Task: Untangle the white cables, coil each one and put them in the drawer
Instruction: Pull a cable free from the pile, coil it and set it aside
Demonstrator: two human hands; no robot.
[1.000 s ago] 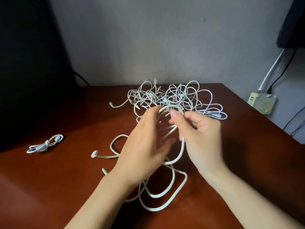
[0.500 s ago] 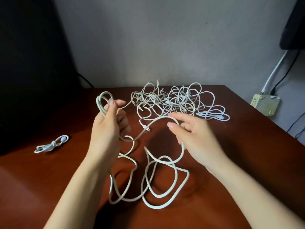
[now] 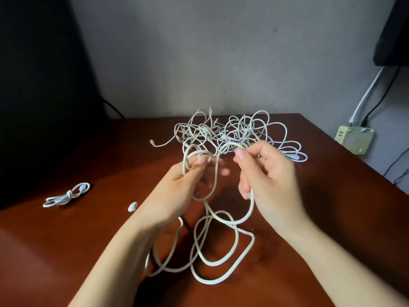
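Coiling looks to be the step in hand. Far left on the surface lies a tied bundle, already coiled, its long axis running from near-left to far-right; no drawer is in view. Just right of it sits a loose plug end. The left hand has its grip curled round a few finished turns of the thick cable. Those turns stand roughly upright, long axis up and down, their tops arching above the fingers. Below and between the wrists the slack sprawls in wide loops flat on the surface, near the person. The right hand has its grip pinched on the same cable, thumb against forefinger, and the cord drops through the palm. Behind both hands sits the tangle of thin white cables, unsorted. Next, I judge, the right hand must feed another turn across to the left, lifting slack without snagging it. Far right, off the surface, is an adapter.
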